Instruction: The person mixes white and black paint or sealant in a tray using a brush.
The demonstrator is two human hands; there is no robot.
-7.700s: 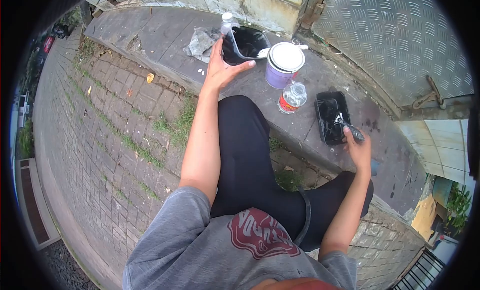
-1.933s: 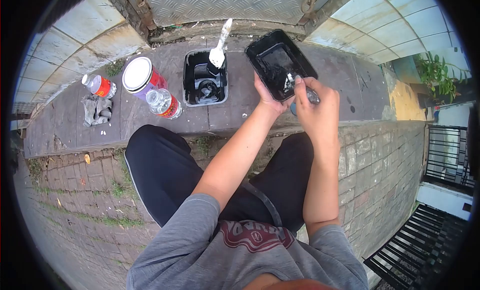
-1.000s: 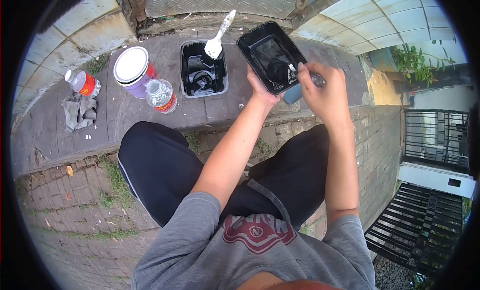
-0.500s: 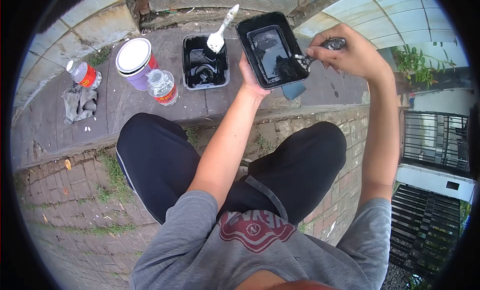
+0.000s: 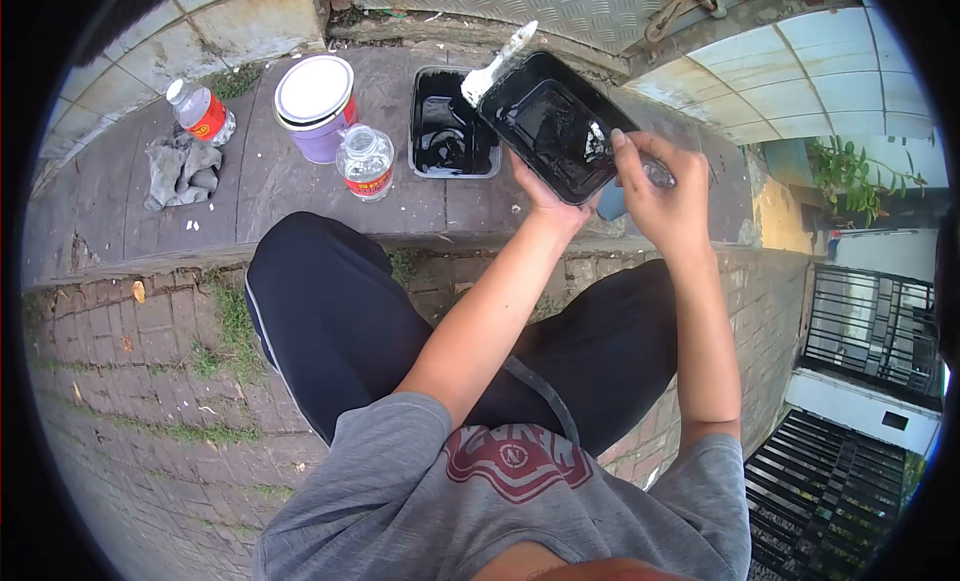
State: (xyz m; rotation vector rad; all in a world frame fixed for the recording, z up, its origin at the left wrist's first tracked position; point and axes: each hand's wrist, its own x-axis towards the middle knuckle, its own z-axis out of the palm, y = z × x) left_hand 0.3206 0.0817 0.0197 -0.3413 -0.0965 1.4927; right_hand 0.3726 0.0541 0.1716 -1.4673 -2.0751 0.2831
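My left hand supports a black plastic tray from below, tilted over the ledge. Dark, glossy paint coats the tray's inside. My right hand is closed around the handle of a paint-smeared paintbrush, whose white-flecked head is against the tray's lower right inside; its bristles are hard to make out. Just left of the tray stands a second plastic container with black paint in it. A white-smeared paintbrush leans at that container's right edge, partly hidden by the tray.
On the stone ledge stand a lidded purple paint can, an uncapped clear bottle and a capped bottle. A grey rag lies at the left. Tiled walls and a metal plate border the back.
The tray has turned and tilted more, its lower end swinging right. My right hand has come lower and closer to it, with the brush head further inside. The camera view has shifted slightly.
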